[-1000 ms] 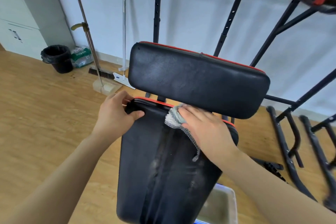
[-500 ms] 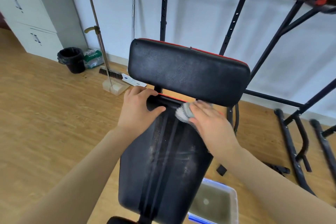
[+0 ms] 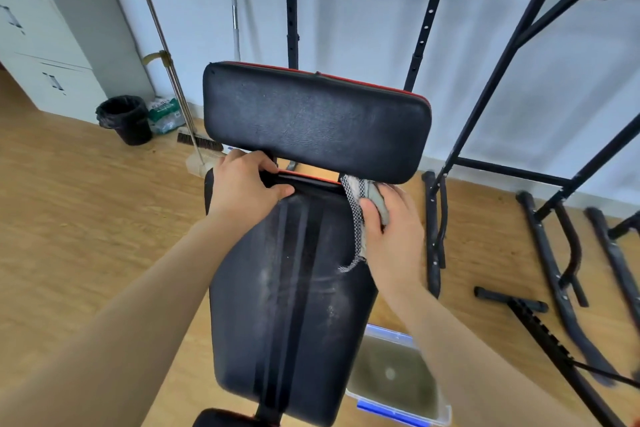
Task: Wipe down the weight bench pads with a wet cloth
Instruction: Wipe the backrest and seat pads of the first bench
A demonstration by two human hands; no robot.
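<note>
Head view, items as they are lying

1. long pad (image 3: 294, 288): running through centre frame and showing dusty streaks, so likely only partly wiped.
2. left hand (image 3: 242, 184): holding the pad's top edge at eleven o'clock, grip curling over the rim with the thumb on the face, probably steadying the pad against the wiping push; forearm reaching in from seven o'clock.
3. right hand (image 3: 391, 229): pinching the wet cloth (image 3: 362, 198) between thumb and fingers and pressing it onto the pad's one o'clock corner, just under the upper pad (image 3: 311, 121); a loose end is trailing toward six o'clock.
4. water tub (image 3: 391, 374): sitting on the floor (image 3: 86, 218) at five o'clock, presumably for rinsing
</note>
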